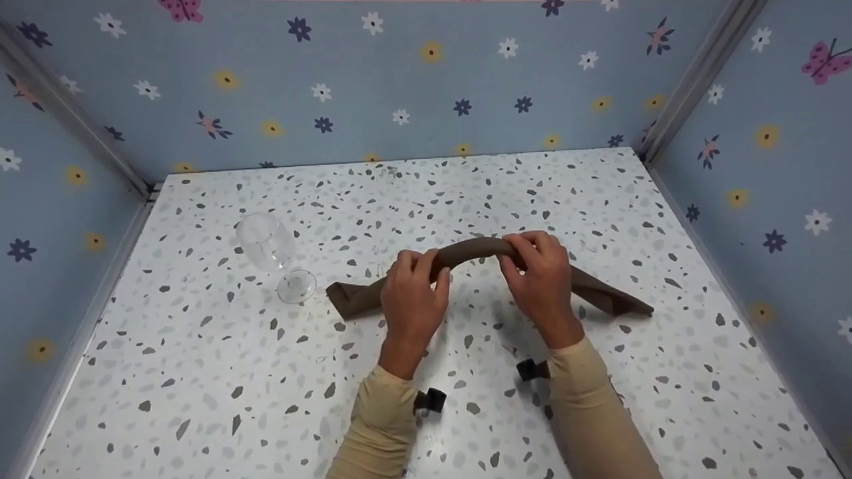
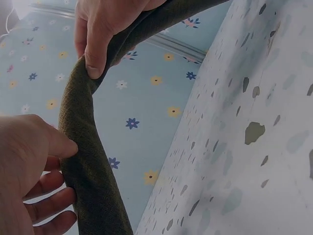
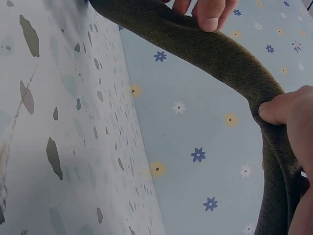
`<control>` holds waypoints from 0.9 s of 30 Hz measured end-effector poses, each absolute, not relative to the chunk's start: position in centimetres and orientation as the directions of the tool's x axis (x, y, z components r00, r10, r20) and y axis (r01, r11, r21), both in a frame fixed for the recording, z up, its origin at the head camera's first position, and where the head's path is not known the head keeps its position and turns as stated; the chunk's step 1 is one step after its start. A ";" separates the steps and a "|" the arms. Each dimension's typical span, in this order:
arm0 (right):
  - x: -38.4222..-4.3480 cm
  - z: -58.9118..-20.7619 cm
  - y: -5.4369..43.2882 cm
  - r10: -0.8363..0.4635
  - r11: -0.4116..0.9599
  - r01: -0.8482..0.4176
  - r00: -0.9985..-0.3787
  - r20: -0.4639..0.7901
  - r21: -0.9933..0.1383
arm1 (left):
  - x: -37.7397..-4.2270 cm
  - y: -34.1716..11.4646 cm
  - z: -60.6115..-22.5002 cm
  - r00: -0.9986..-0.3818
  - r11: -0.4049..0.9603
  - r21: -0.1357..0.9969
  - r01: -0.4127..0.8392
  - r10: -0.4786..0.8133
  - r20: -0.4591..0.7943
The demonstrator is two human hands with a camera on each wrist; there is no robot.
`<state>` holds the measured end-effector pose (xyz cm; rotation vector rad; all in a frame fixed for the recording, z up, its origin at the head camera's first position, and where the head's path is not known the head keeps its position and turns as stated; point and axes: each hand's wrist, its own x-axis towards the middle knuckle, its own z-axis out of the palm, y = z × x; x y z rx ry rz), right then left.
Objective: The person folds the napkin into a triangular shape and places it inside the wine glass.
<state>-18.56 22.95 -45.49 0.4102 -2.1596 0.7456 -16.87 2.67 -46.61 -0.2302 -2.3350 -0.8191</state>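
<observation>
A brown cloth napkin [image 1: 474, 249], rolled into a long strip, arches between the two hands above the table. Its loose, pointed ends hang down to left and right in the head view. The left hand [image 1: 414, 299] holds the roll left of its middle, thumb on the near side. On the other side of the arch, the right hand [image 1: 542, 286] pinches the roll between thumb and fingers. In the right wrist view the napkin [image 3: 195, 46] is creased by the right thumb [image 3: 276, 108]. A clear stemmed glass [image 1: 296, 286] stands to the left of the napkin, apart from both hands.
White speckled table [image 1: 219, 372] lies under everything. Blue flowered panels rise at the back [image 1: 373, 80], left [image 1: 46, 213] and right [image 1: 792, 186]. A black wrist mount [image 1: 432, 400] sits by the left sleeve, another mount [image 1: 530, 370] by the right.
</observation>
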 end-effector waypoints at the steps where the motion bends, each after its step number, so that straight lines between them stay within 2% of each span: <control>1: -18.5 -45.5 22.9 -0.041 0.769 -0.518 -0.624 0.781 -0.374 | -16.8 2.7 -46.6 -0.777 0.784 0.506 0.360 -0.048 0.627; 18: -18.3 -44.9 22.6 -0.055 0.752 -0.559 -0.581 0.812 -0.350 | -16.7 2.6 -46.2 -0.801 0.752 0.566 0.338 -0.086 0.592; 27: -18.0 -44.5 22.4 -0.070 0.721 -0.604 -0.552 0.831 -0.341 | -16.6 2.5 -45.8 -0.801 0.721 0.584 0.373 -0.067 0.594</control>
